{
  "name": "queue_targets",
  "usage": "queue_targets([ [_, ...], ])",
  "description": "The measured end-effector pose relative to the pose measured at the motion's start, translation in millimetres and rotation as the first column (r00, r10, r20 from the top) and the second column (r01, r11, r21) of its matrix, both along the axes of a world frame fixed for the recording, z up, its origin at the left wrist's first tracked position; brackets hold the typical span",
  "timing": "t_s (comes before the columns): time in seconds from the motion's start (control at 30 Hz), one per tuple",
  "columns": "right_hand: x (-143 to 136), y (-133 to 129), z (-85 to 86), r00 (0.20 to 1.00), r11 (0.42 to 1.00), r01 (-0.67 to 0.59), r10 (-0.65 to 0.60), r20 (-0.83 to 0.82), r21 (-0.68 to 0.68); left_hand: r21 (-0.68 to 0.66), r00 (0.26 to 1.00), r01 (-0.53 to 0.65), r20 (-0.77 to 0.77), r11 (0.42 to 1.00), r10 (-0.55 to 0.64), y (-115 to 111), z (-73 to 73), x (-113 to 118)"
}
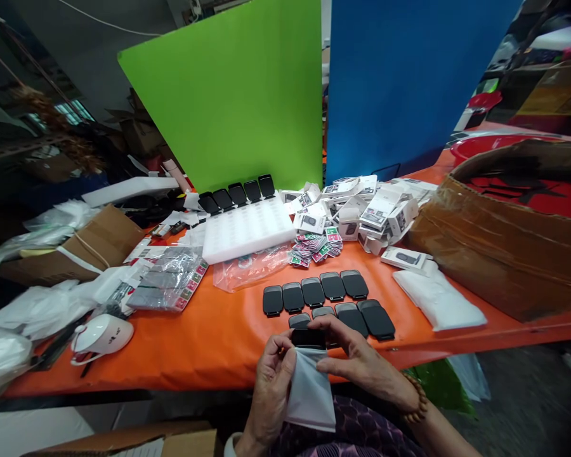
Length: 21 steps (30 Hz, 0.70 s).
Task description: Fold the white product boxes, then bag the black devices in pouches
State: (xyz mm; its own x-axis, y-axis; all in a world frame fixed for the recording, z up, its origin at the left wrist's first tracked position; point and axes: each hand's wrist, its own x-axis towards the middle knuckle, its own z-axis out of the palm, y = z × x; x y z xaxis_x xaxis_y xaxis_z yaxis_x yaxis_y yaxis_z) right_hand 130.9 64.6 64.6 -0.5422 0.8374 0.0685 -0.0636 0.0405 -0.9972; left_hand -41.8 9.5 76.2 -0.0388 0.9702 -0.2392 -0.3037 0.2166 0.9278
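A flat black device [309, 339] with rounded corners sits partly inside a white pouch [311, 395], its top end sticking out of the mouth. My left hand [270, 388] pinches the pouch's left edge between thumb and fingers. On the other side, my right hand [361, 362] has its fingers at the device's top end and its thumb on the pouch's right edge. Just beyond my hands, several similar black devices [313, 292] lie in two rows on the orange table cover [195, 346]. My right hand partly hides the nearer row.
A white foam tray [250, 231] lies behind, with black devices standing along its far edge. Small white boxes [356, 203] are heaped beside printed cards [311, 247]. A large carton [499, 241] and white packet [440, 298] stand right; a white cup [105, 334] lies left.
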Motion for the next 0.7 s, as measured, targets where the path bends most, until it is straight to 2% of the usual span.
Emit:
queue_targets([
  [0.23,-7.8,-7.1,-12.0,0.991,0.99,0.13,-0.13,0.008,0.056,0.019,0.999,-0.017,0.045,1.0,0.016,3.5,14.2,-1.3],
  [0.37,-9.1,-2.4,-1.5,0.983,0.976,0.182,-0.182,-0.016,0.117,0.022,0.996,-0.037,0.078,0.999,0.035,3.0,20.1,-4.7],
  [0.47,-11.1,-1.1,10.4,0.986,0.977,0.164,-0.165,-0.005,0.138,0.034,0.988,-0.042,0.148,0.999,0.036,3.5,23.1,-4.7],
  [0.57,-17.6,-1.8,13.8,0.99,0.985,0.135,-0.14,0.033,0.111,0.036,0.988,-0.042,0.151,0.998,0.037,4.9,22.8,-4.1],
  [0.7,-31.0,0.6,2.7,0.978,0.978,0.208,-0.208,-0.028,-0.018,0.02,0.996,-0.084,0.001,0.996,0.084,5.1,17.9,-6.1],
])
